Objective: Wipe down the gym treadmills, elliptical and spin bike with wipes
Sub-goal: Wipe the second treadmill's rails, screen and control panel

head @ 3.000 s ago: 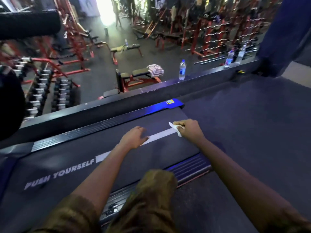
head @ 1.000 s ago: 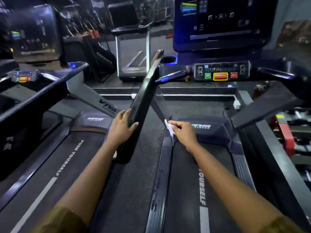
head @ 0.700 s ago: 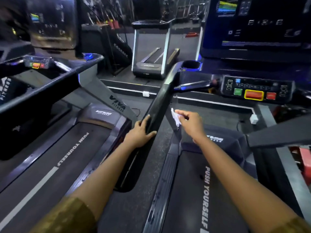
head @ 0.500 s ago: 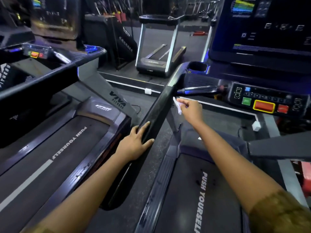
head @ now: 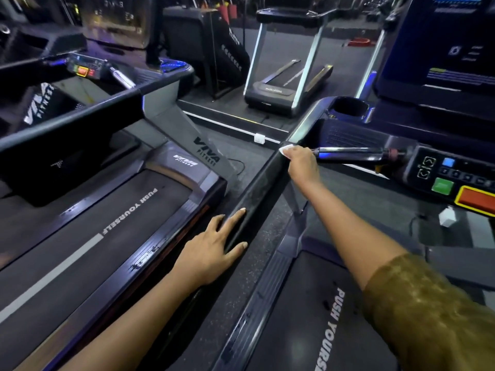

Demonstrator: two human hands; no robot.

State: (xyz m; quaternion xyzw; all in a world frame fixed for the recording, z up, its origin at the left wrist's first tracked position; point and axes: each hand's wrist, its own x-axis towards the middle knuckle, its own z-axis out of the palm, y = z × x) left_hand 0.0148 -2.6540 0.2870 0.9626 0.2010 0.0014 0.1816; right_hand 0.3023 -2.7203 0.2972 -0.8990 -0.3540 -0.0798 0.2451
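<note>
A black padded handrail (head: 258, 194) of the right treadmill runs diagonally up the middle of the view. My right hand (head: 301, 163) holds a small white wipe (head: 284, 150) against the rail's upper part, near the console; only an edge of the wipe shows past the fingers. Lower down, my left hand (head: 214, 249) lies on the same rail with straight fingers over the top and the thumb under its right side. The right treadmill's belt (head: 316, 317) reads PUSH YOURSELF.
The console panel (head: 450, 180) with green and red buttons and a metal grip bar (head: 348, 153) sit at right. A second treadmill belt (head: 88, 234) lies at left under its own handrail (head: 69, 121). A smaller treadmill (head: 286, 76) stands across the floor ahead.
My right hand with the wipe has risen from the motor cover to the upper handrail and now presses on it. My left hand has slid down the rail.
</note>
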